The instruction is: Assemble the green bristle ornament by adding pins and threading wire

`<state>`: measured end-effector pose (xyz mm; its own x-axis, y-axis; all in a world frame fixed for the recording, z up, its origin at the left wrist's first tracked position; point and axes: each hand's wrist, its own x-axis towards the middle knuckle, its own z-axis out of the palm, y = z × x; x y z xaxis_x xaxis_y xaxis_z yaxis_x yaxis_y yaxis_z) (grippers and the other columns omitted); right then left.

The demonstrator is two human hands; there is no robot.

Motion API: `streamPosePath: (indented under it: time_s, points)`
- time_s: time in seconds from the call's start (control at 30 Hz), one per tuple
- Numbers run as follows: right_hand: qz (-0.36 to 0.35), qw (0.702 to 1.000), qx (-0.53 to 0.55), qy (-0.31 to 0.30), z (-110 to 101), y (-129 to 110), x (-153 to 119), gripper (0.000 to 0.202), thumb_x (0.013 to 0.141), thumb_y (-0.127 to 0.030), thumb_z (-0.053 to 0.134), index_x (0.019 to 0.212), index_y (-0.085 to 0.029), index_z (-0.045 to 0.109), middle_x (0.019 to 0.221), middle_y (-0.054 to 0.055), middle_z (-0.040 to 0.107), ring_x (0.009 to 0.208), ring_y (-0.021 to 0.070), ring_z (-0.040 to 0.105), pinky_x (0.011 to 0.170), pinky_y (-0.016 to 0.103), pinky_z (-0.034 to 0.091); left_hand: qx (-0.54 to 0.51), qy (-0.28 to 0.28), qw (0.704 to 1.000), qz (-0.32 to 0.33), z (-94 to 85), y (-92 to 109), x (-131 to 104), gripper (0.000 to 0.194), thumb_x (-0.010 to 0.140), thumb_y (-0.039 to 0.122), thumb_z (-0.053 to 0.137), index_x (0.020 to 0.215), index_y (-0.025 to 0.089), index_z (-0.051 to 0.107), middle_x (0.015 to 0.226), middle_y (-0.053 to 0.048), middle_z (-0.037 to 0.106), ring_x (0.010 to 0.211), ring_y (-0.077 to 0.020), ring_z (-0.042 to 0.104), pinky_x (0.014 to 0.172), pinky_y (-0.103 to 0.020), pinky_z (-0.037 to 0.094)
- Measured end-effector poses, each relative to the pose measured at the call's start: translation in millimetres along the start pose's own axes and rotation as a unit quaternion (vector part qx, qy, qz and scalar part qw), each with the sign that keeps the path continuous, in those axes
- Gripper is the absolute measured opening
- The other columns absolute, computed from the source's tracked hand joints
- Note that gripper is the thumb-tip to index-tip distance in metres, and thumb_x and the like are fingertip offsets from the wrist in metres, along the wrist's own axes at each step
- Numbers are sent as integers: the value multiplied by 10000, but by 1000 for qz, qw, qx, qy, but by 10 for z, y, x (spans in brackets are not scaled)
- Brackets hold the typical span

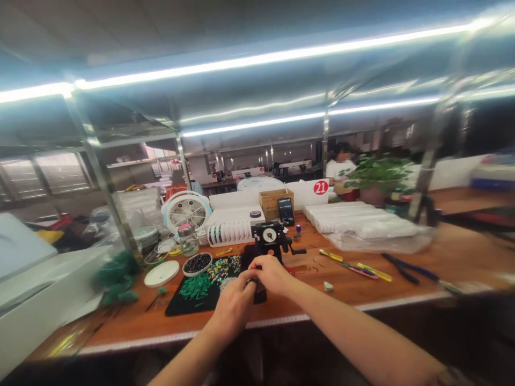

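Note:
My left hand (236,300) and my right hand (270,273) meet at the table's front, fingers closed together around something small and dark that I cannot make out. Just behind them stands a black hand-cranked device (270,238) with a round white dial and a crank on its right. To the left of my hands lies a black mat (177,304) with green pieces (196,288), multicoloured beads (220,269) and pale small beads. A white dish of black beads (197,264) sits at the mat's back edge.
Pliers (400,267), yellow-handled tools (374,272) and a small pale piece (328,287) lie right. White wrapped rolls (362,222) are behind. A white fan (187,212), glass jar (188,240), white lid (161,274) and green bundle (116,273) stand left. A person (340,166) is beyond.

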<state>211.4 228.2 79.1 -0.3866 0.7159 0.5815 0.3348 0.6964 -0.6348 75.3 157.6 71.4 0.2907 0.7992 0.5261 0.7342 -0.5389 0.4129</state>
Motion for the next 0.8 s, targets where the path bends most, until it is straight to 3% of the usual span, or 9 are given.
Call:
streamPosePath:
  time_s: [0.1, 0.17, 0.23, 0.33, 0.4, 0.5, 0.57, 0.67, 0.8]
  points:
    - [27, 999, 3, 42, -24, 6, -76, 127, 773, -98, 571, 702, -144, 667, 657, 8, 618, 551, 118, 570, 611, 244, 461, -116, 10, 991, -60, -17, 19, 32, 111, 767, 192, 515, 704, 204, 606, 910, -62, 622, 817, -194, 557, 801, -317, 411]
    - [40, 993, -8, 106, -53, -33, -211, 90, 805, -178, 580, 828, -139, 658, 832, 60, 631, 684, 149, 590, 721, 291, 460, -164, 30, 979, -121, -7, 14, 35, 118, 761, 247, 516, 667, 193, 563, 721, -35, 581, 686, -170, 535, 669, -279, 428]
    - [67, 988, -6, 138, -45, -83, -373, 159, 807, -297, 609, 825, -144, 646, 845, 69, 617, 722, 167, 574, 721, 299, 447, -217, 36, 958, -183, 32, -15, 27, 142, 757, 289, 493, 661, 188, 521, 542, 17, 470, 505, -135, 449, 494, -238, 372]
    - [138, 987, 59, 55, 49, -135, -588, 197, 757, -334, 667, 675, -156, 648, 655, 22, 599, 623, 156, 550, 586, 252, 425, -275, 24, 932, -233, 99, -58, 13, 172, 747, 328, 465, 641, 193, 462, 436, 75, 317, 380, -101, 303, 388, -216, 264]
    - [119, 990, 69, 32, 108, -155, -679, 156, 788, -245, 623, 665, -153, 651, 647, 20, 591, 625, 151, 544, 582, 243, 424, -293, 20, 925, -240, 102, -56, 14, 179, 741, 337, 476, 639, 190, 462, 432, 78, 314, 376, -95, 291, 390, -214, 261]
    - [-48, 994, -38, 94, 90, -185, -701, 212, 856, -147, 477, 723, -157, 642, 795, 67, 578, 797, 186, 533, 731, 297, 442, -289, 16, 931, -223, 25, -10, 16, 177, 735, 336, 542, 672, 171, 546, 508, 27, 457, 448, -114, 398, 448, -225, 335]
    - [-139, 983, -83, 85, 23, -198, -620, 239, 880, -126, 406, 797, -163, 626, 900, 90, 558, 880, 198, 516, 798, 321, 436, -255, 24, 950, -177, -36, 23, 4, 139, 738, 310, 580, 706, 178, 609, 686, -33, 573, 643, -161, 521, 600, -259, 428]
    - [-106, 992, -59, 29, -55, -165, -374, 223, 876, -90, 383, 822, -162, 586, 892, 67, 534, 803, 158, 527, 742, 274, 443, -103, 38, 992, -55, -64, 35, -28, 177, 819, 241, 487, 748, 199, 644, 889, -70, 583, 841, -192, 541, 761, -303, 439]
    - [-28, 999, -31, -14, -71, -57, -65, 180, 792, -40, 494, 702, -167, 584, 701, -7, 544, 654, 121, 531, 605, 213, 413, 14, 28, 999, 24, -25, 8, -31, 182, 795, 159, 471, 762, 203, 645, 996, -86, 605, 825, -185, 574, 759, -302, 447]
